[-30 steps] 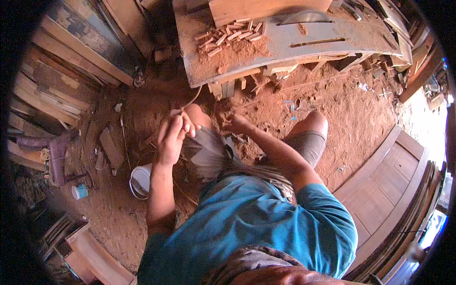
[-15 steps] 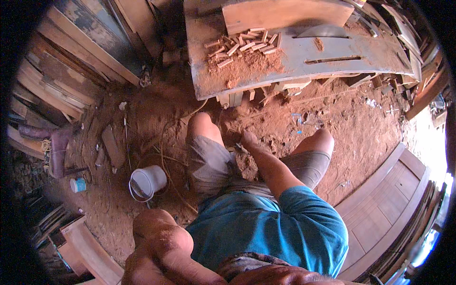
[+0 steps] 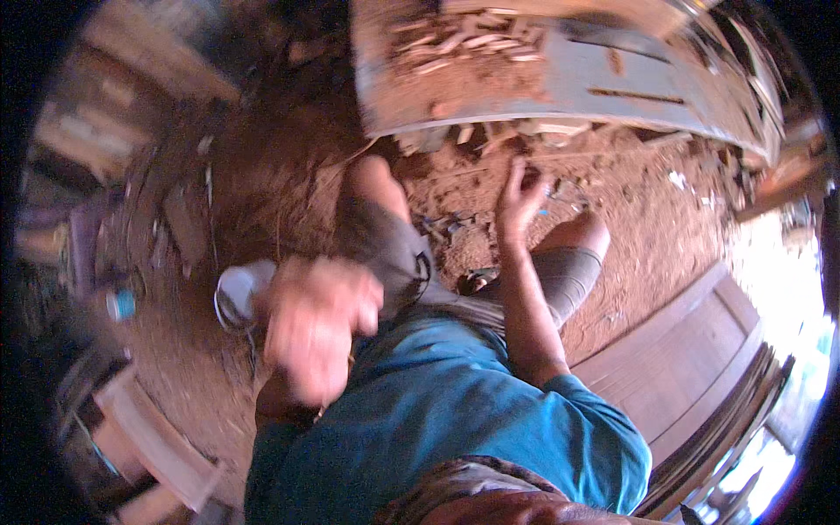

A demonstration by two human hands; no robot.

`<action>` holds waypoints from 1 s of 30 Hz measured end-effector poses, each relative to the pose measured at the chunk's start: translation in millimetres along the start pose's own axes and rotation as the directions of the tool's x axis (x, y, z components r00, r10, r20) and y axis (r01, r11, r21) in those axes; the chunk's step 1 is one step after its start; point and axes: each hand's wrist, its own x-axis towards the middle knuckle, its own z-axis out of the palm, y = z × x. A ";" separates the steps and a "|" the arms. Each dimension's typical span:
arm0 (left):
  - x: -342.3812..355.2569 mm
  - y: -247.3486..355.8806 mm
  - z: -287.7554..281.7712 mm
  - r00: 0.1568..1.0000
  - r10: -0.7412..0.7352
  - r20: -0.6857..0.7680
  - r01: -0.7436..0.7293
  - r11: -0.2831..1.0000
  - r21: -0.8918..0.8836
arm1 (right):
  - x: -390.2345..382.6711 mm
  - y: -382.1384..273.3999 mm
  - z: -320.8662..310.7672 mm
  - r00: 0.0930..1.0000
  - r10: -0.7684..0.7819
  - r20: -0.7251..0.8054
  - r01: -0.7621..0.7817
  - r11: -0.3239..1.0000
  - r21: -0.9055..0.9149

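My left hand [image 3: 319, 324] is raised in front of my left thigh, smeared by motion. Its fingers look bent, but whether they hold anything cannot be made out. Over the floor beyond my right knee, my right hand [image 3: 522, 199] reaches toward the near edge of a saw bench [image 3: 573, 83]. Thumb and fingers are apart there, and nothing shows between them. Small wooden strips [image 3: 472, 42] lie heaped on the bench among reddish sawdust [image 3: 472, 83], away from both hands.
A white bucket [image 3: 236, 297] stands on the dirt floor beside my left hand, with a small blue-and-white tub [image 3: 121, 304] farther left. Boards [image 3: 149, 57] lean at the far left. A panelled wooden door [image 3: 665, 359] lies at right. Wood scraps lie under the bench edge.
My left hand has swung from near my left shoulder to before my thigh. The right hand has moved from between my knees forward and right. The whole view has shifted and blurred.
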 end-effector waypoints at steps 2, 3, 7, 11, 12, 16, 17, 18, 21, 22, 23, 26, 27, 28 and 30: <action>-26.9 -29.3 -55.6 0.967 -0.213 -0.140 0.235 0.959 0.159 | 27.3 -37.7 -16.9 1.000 -0.002 0.018 0.002 1.000 0.009; -39.4 -54.4 -82.1 0.918 -0.261 -0.300 0.340 0.906 0.252 | 37.4 -35.0 -26.0 0.999 -0.044 -0.004 0.043 0.988 -0.146; -109.3 -128.3 -195.8 0.685 -0.376 -0.623 0.647 0.708 0.284 | 59.5 -15.9 -32.0 0.997 -0.051 -0.064 -0.003 0.751 -0.660; -192.3 -148.6 -267.6 0.491 -0.372 -0.788 0.818 0.507 0.271 | 61.8 -47.4 -36.8 0.993 -0.111 0.033 0.103 0.723 -0.683; -212.8 -154.8 -282.9 0.457 -0.359 -0.814 0.845 0.461 0.271 | 54.2 -57.2 -31.3 0.982 -0.187 0.040 0.171 0.766 -0.619; -271.6 -173.0 -321.3 0.370 -0.337 -0.866 0.910 0.320 0.264 | 67.2 -50.4 -40.3 0.950 -0.270 0.155 0.307 0.721 -0.621; -275.9 -175.3 -329.0 0.364 -0.345 -0.865 0.915 0.306 0.263 | 69.2 -47.8 -41.0 0.942 -0.292 0.164 0.328 0.708 -0.625; -281.3 -176.8 -335.9 0.361 -0.354 -0.863 0.919 0.294 0.264 | 71.1 -44.9 -42.4 0.934 -0.312 0.175 0.350 0.695 -0.628; -292.8 -177.2 -355.6 0.344 -0.367 -0.864 0.930 0.262 0.259 | 71.1 -47.5 -40.7 0.935 -0.297 0.195 0.345 0.623 -0.702; -295.7 -177.4 -361.1 0.341 -0.370 -0.864 0.932 0.251 0.261 | 66.1 -50.4 -41.2 0.949 -0.278 0.148 0.306 0.700 -0.646; -298.4 -175.9 -366.9 0.337 -0.370 -0.865 0.935 0.239 0.262 | 65.9 -56.2 -42.6 0.945 -0.271 0.185 0.324 0.686 -0.651; -299.3 -180.7 -386.4 0.352 -0.358 -0.865 0.932 0.216 0.290 | 69.6 -57.3 -46.3 0.953 -0.208 0.219 0.302 0.622 -0.723; -296.9 -186.1 -394.2 0.366 -0.347 -0.864 0.928 0.211 0.308 | 69.1 -53.2 -50.2 0.949 -0.202 0.240 0.314 0.601 -0.735; -292.9 -193.6 -399.5 0.384 -0.343 -0.857 0.921 0.207 0.330 | 72.0 -46.7 -57.1 0.946 -0.200 0.256 0.325 0.573 -0.752; -291.8 -203.4 -402.1 0.403 -0.305 -0.863 0.914 0.191 0.359 | 81.4 -17.9 -50.5 0.940 -0.181 0.291 0.340 0.591 -0.732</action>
